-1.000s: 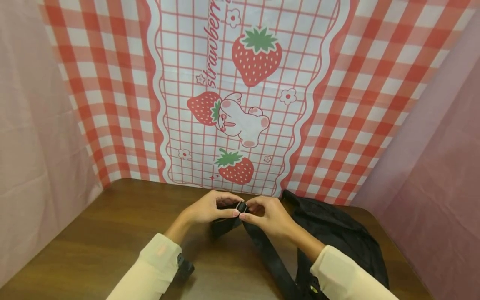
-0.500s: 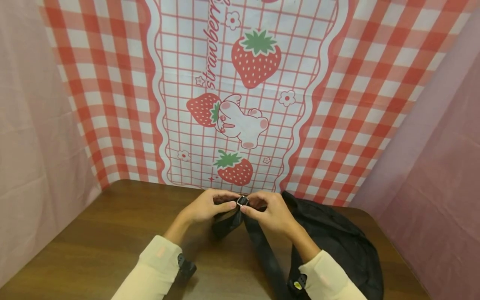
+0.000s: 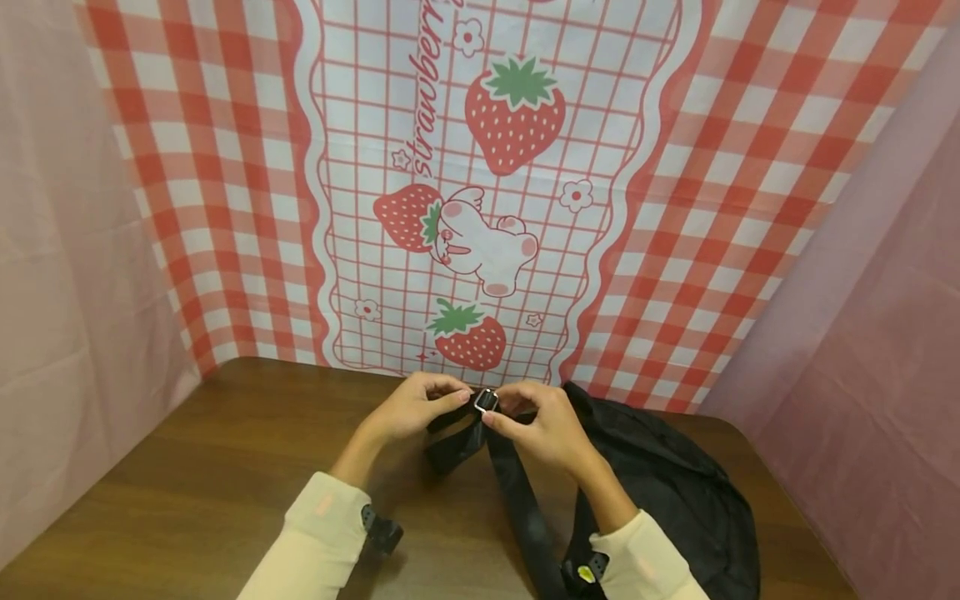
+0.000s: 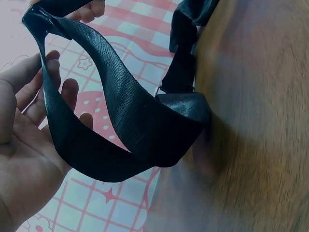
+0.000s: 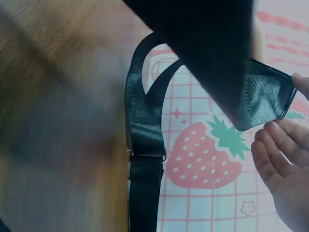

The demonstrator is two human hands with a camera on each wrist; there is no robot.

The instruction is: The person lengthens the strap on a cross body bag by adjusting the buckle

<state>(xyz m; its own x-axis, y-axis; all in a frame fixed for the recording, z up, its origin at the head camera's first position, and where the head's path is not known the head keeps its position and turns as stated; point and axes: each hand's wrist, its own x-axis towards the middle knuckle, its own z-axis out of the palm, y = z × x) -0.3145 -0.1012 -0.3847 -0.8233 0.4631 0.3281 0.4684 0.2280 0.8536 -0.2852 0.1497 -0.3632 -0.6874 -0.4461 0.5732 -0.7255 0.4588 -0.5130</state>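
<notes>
A black webbing strap is held up over the far side of the table, looped through a small metal slider buckle. My left hand pinches the strap just left of the buckle between thumb and forefinger. In the left wrist view the strap loop hangs down in front of this hand's other fingers. From the right, my right hand pinches the buckle's edge, thumb in front. The right wrist view shows its fingertips on the buckle end, with a second slider lower on the strap.
A black fabric bag lies on the right of the wooden table, joined to the strap. Behind stands a red-and-white strawberry-print cloth. Pink drapes hang at the sides.
The buckle has risen slightly and shows more of its frame. My left thumb and fingers have slid left, off the buckle onto the strap. My right forearm has shifted left.
</notes>
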